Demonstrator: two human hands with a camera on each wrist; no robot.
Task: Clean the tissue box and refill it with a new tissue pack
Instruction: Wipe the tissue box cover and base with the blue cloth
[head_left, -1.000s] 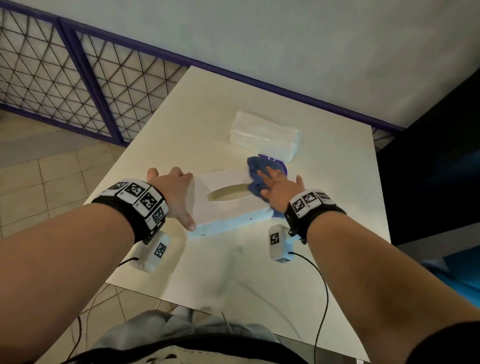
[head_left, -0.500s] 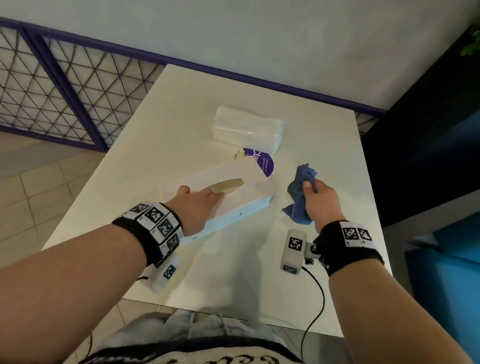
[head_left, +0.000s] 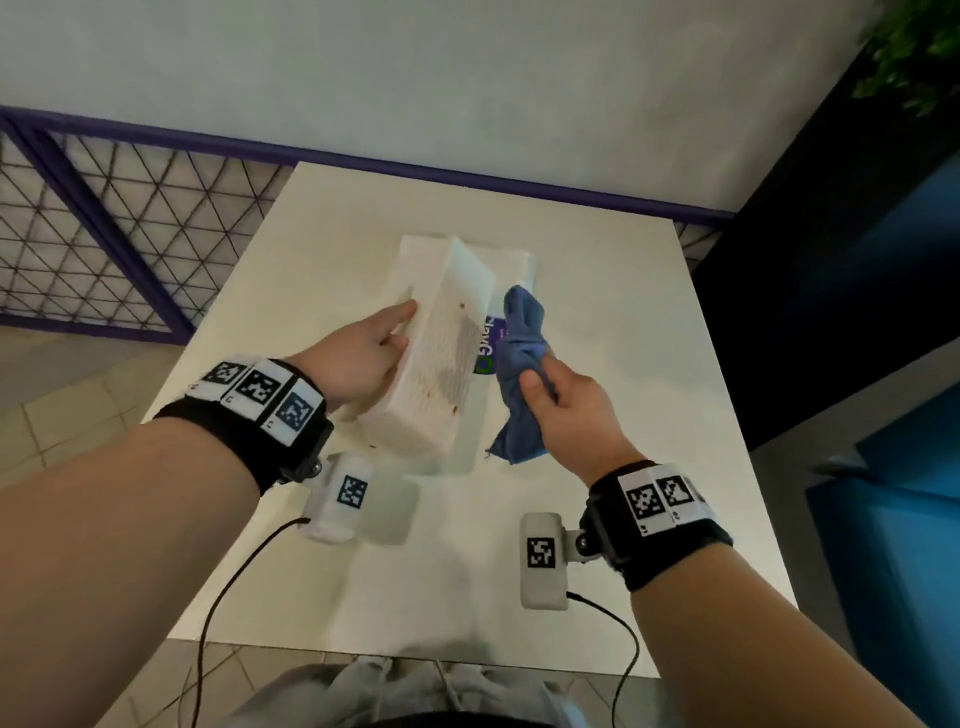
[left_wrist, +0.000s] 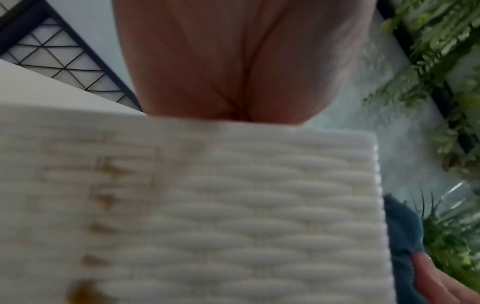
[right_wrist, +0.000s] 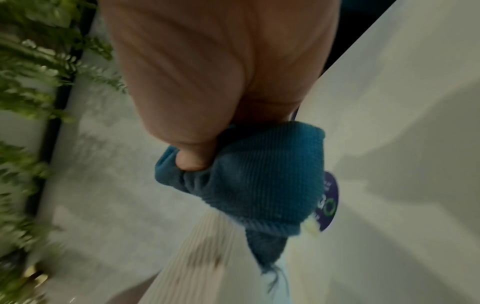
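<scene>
Head view is showing, at the far left, a purple railing (head_left: 93, 218) with wire mesh running beside a white table (head_left: 649, 467). Coming in from the left, the left hand (head_left: 358, 358) is gripping the white tissue box (head_left: 441, 358), fingers wrapping one long side with the fingertips lying along its edge, so the box is being held tilted up on its side above the table, its ribbed face turning toward the camera. That face is carrying brownish stains, a dark patch near the middle and small reddish specks near both ends. Left wrist view is looking past the palm (left_wrist: 233, 61) at the same ribbed surface (left_wrist: 207, 216), blurred, with orange-brown marks sitting in a column down its left part; the fingers themselves are hiding behind the box there. Behind the box in the head view, a white tissue pack (head_left: 519, 265) is lying on the table, mostly covered by the box, with only its right end peeking out. Just right of the box, a round purple sticker (head_left: 491, 338) is showing on the table. Further right, the right hand (head_left: 566, 410) is clutching a bunched blue cloth (head_left: 524, 332), fingers curling around it, the upper end of the cloth sitting just beside the box's stained face; whether they are touching is hard to tell. Right wrist view is showing the thumb (right_wrist: 194, 158) pressing into the cloth (right_wrist: 259, 181), with the ribbed box (right_wrist: 207, 257) beneath. Green plants (head_left: 909, 52) are hanging at the far right.
</scene>
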